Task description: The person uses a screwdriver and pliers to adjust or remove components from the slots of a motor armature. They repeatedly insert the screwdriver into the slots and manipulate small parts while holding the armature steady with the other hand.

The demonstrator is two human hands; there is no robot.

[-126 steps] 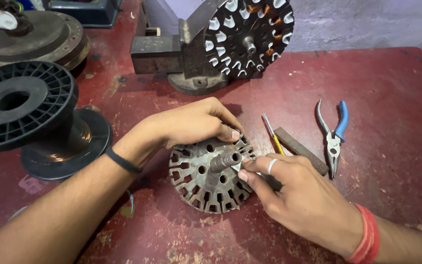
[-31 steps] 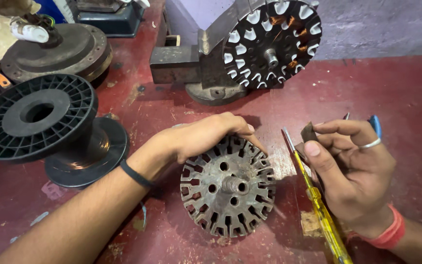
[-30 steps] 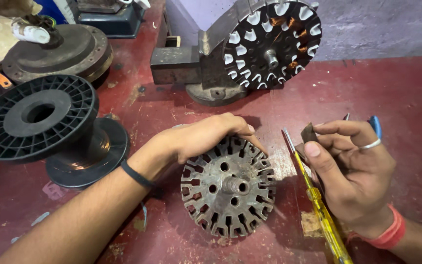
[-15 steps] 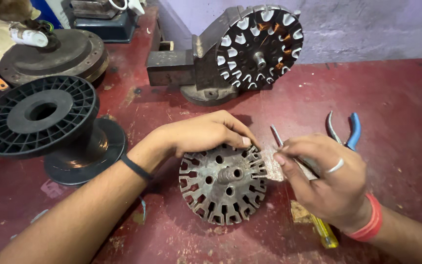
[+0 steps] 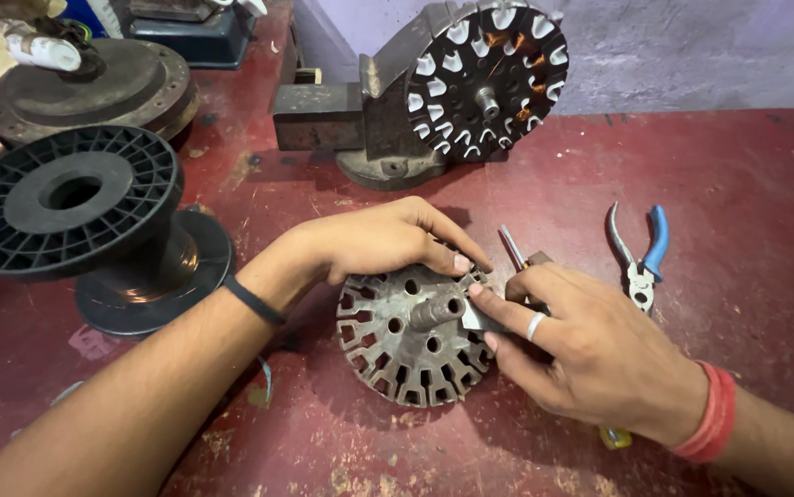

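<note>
Right hand [image 5: 590,354] pinches small pale slip [image 5: 472,319], likely insulation paper, between thumb and forefinger; tip meets stator core [image 5: 413,336] at slot near rim, just left of fingertips. Screwdriver [image 5: 513,248] shaft pokes out above knuckles; whether hand grips it, cannot tell. Left hand [image 5: 383,241] lies curled on core's far edge, steadying it flat on red table [image 5: 737,166]. Step in hand, as judged: lining slot. Next move calls for slip aligned with slot, core kept from turning. Pliers [image 5: 641,253] right of hand, untouched.
</note>
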